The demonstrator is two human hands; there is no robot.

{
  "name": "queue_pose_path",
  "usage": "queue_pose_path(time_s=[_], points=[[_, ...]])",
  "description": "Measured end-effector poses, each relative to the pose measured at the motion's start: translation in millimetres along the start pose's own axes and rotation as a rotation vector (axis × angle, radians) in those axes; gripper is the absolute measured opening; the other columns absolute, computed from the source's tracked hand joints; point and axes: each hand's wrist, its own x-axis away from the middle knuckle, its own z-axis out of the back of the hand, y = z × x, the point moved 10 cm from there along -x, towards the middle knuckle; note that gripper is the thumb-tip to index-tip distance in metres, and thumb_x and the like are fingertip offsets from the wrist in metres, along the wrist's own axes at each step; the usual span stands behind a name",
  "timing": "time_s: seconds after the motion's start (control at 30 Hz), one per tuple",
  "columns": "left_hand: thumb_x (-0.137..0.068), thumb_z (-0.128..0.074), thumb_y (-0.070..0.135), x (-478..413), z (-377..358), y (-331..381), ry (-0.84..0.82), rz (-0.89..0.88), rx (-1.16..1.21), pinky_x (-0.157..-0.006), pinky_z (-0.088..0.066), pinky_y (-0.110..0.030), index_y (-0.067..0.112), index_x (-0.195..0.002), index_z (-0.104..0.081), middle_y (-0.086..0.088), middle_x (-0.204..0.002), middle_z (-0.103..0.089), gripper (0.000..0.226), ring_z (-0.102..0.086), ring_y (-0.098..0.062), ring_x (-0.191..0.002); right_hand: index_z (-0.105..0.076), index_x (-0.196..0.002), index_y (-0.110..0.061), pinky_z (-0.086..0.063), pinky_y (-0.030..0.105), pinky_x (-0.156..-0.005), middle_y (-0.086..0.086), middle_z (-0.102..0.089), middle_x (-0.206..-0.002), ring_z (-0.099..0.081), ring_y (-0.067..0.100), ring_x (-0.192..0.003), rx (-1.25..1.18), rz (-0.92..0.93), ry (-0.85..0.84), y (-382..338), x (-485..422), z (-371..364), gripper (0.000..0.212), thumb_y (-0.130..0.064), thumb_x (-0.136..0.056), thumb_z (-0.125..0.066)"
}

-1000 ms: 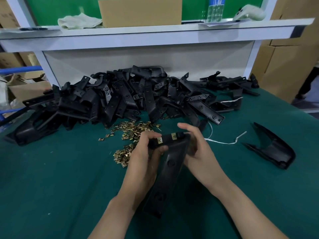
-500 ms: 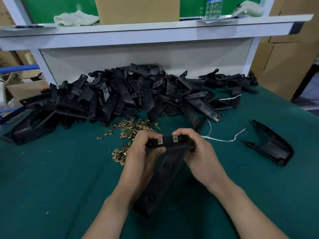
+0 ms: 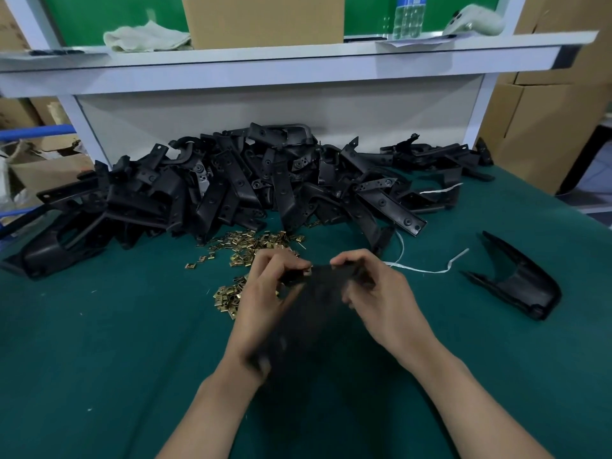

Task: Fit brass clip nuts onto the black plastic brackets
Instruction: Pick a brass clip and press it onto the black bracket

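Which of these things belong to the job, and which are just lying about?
Job: black bracket gripped by the left hand and right hand; brass clips; pile of brackets.
Lying about: cardboard box, cloth, white string.

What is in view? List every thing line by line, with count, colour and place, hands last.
held bracket: one, black, blurred, between the two hands
bracket pile: many, black, back of the table under the shelf
clip nuts: many, brass, loose in front of the pile, partly behind the left hand
lone part: one, black, table's right side
string: one, white, right of the hands
table: one, green top
shelf: one, white, above the pile
box: one, brown, on the shelf
rag: one, pale, on the shelf, left of the box
left hand: pinches the bracket's top end
right hand: grips the same end
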Motion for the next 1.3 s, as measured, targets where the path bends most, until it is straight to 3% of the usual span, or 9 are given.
queue_pose_path(time_s=[0.1,0.23,0.4,0.5,0.63,0.73,0.83,0.93,1.3], points=[[-0.092,-0.059,0.052,5,-3,-6,-0.008,0.086,0.010,-0.079,-0.040,-0.004,0.044,-0.103,-0.055,0.023,-0.105,-0.054,0.014,-0.055,0.006,-0.100,-0.065,-0.098,-0.049,-0.049,0.015,-0.061,-0.014,-0.070,-0.081,-0.064,0.004,-0.066,-0.088,-0.071,-0.016,4,3,-6,0.029,-0.074,-0.084,-0.060],[-0.082,-0.054,0.066,13,-17,-13,-0.078,0.177,0.062,-0.079,-0.039,0.000,0.064,-0.112,-0.042,0.032,-0.109,-0.057,0.032,-0.056,0.009,-0.104,-0.070,-0.089,-0.044,-0.049,0.018,-0.057,-0.011,-0.069,-0.075,-0.063,0.007,-0.062,-0.208,-0.159,-0.025,8,4,-10,0.024,-0.065,-0.090,-0.060],[-0.089,-0.055,0.053,14,-27,3,-0.140,0.026,-0.042,-0.085,-0.040,-0.003,0.045,-0.126,-0.048,0.027,-0.115,-0.050,0.038,-0.053,0.008,-0.109,-0.073,-0.080,-0.025,-0.051,0.022,-0.051,-0.003,-0.070,-0.070,-0.064,0.010,-0.058,-0.341,-0.252,-0.005,17,1,-10,0.034,-0.057,-0.085,-0.064],[-0.092,-0.048,0.051,11,-19,-1,-0.090,0.048,-0.087,-0.080,-0.043,-0.005,0.035,-0.129,-0.053,0.027,-0.115,-0.048,0.040,-0.053,0.009,-0.104,-0.073,-0.085,-0.036,-0.053,0.023,-0.054,-0.008,-0.072,-0.080,-0.066,0.010,-0.063,-0.311,-0.262,-0.052,21,1,-13,0.026,-0.061,-0.083,-0.068],[-0.097,-0.053,0.038,10,-11,-7,-0.064,0.081,-0.116,-0.079,-0.039,-0.002,0.028,-0.130,-0.057,0.026,-0.110,-0.047,0.035,-0.052,0.009,-0.102,-0.051,-0.105,-0.056,-0.056,0.029,-0.074,-0.025,-0.061,-0.110,-0.067,0.010,-0.092,-0.078,-0.217,0.019,27,2,-3,0.049,-0.071,-0.067,-0.078],[-0.098,-0.056,0.028,10,-15,-5,-0.104,0.069,-0.136,-0.080,-0.046,-0.013,0.025,-0.131,-0.058,0.025,-0.113,-0.047,0.033,-0.053,0.004,-0.100,-0.054,-0.128,-0.049,-0.047,0.017,-0.093,-0.028,-0.052,-0.128,-0.056,0.002,-0.117,0.017,-0.006,0.033,5,0,3,0.057,-0.052,-0.078,-0.080],[-0.098,-0.053,0.030,10,-18,-1,-0.149,0.040,-0.158,-0.078,-0.052,-0.030,0.024,-0.132,-0.058,0.019,-0.114,-0.050,0.035,-0.056,-0.003,-0.093,-0.068,-0.118,-0.032,-0.043,0.008,-0.089,-0.022,-0.062,-0.117,-0.059,0.000,-0.113,0.030,0.079,-0.008,-2,0,-3,0.036,-0.020,-0.086,-0.079],[-0.100,-0.052,0.028,11,-22,-3,-0.195,0.040,-0.137,-0.080,-0.051,-0.031,0.027,-0.135,-0.053,0.017,-0.117,-0.049,0.036,-0.056,-0.004,-0.096,-0.070,-0.113,-0.030,-0.045,0.007,-0.083,-0.020,-0.067,-0.108,-0.065,0.000,-0.103,-0.013,0.040,-0.011,1,1,-5,0.034,-0.008,-0.088,-0.077],[-0.095,-0.052,-0.001,13,-21,5,-0.174,0.004,-0.193,-0.082,-0.056,-0.046,0.016,-0.133,-0.055,0.003,-0.121,-0.051,0.042,-0.062,-0.020,-0.099,-0.070,-0.109,-0.029,-0.046,0.008,-0.081,-0.019,-0.068,-0.100,-0.066,0.001,-0.097,-0.041,0.010,0.011,5,2,-6,0.031,-0.009,-0.086,-0.078]])
